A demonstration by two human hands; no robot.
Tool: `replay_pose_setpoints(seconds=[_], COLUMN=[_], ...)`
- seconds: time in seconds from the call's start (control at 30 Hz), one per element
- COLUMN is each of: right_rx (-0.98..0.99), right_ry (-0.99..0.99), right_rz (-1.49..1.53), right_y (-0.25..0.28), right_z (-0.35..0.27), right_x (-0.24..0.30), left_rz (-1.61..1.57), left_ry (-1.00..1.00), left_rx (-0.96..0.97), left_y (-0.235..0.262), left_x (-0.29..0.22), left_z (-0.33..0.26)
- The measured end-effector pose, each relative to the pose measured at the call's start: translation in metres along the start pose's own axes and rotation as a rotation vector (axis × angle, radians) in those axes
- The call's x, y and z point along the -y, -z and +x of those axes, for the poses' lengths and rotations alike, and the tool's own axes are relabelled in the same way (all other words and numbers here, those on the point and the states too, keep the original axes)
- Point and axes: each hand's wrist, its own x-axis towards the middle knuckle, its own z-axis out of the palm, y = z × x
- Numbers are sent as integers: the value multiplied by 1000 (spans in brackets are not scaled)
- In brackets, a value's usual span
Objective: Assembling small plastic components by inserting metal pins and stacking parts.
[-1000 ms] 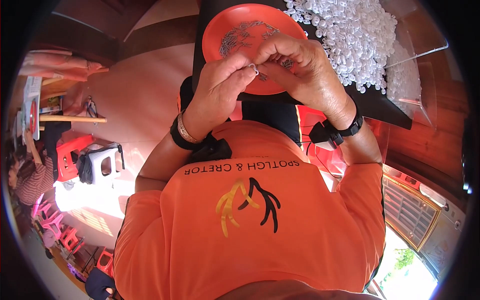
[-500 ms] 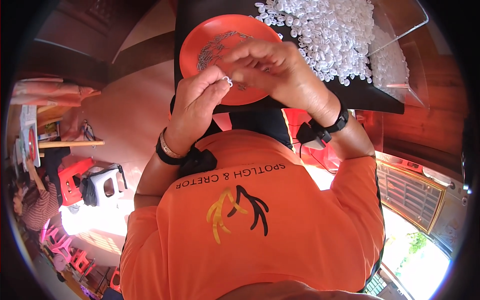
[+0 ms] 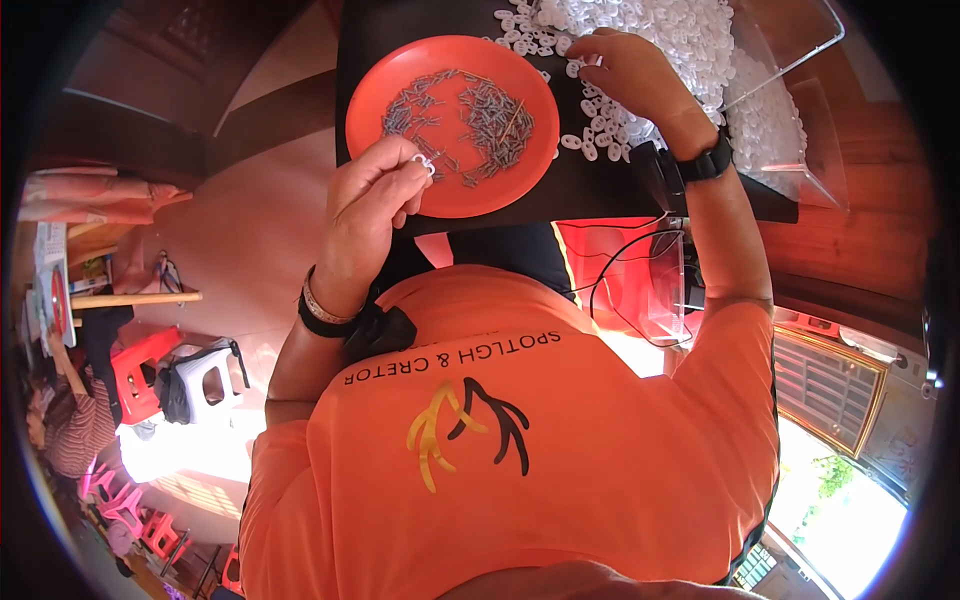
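My left hand [image 3: 378,195] pinches a small white plastic clip [image 3: 424,165] between thumb and fingertips, over the near left rim of the orange-red plate [image 3: 540,95]. A thin grey pin seems to stick out of the clip. Short grey metal nails [image 3: 497,130] lie loose in the plate in two heaps. My right hand [image 3: 640,85] reaches over the near left part of a heap of small white oval plastic pieces [image 3: 680,35]. Its thumb and forefinger are apart, close to loose pieces on the dark table; its other fingers are partly hidden.
The black table [image 3: 385,22] carries plate and heap. A clear plastic panel [image 3: 790,75] stands at the heap's right. Black cables [image 3: 610,265] hang below the table's near edge. Stools [image 3: 212,385] and another person in a striped top [image 3: 85,425] are at the far left.
My right hand has moved away from my left, rightward and up from over the plate to the white heap. The left hand has shifted slightly left and still holds the clip.
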Motion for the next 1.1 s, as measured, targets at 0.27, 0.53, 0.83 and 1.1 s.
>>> replay_pose_setpoints(seconds=[0.27, 0.53, 0.83, 1.1], right_rx=[46, 16, 21, -86], right_ry=[100, 191, 182, 34], right_rz=[-198, -247, -145, 634], right_y=[-9, -6, -7, 13], right_z=[12, 9, 12, -20], right_x=[0, 2, 3, 61], left_rz=[4, -22, -56, -76], left_ry=[16, 13, -10, -13], left_rx=[0, 11, 28, 0], left_y=[1, 2, 1, 1], left_x=[0, 0, 0, 3], left_z=[0, -1, -2, -3])
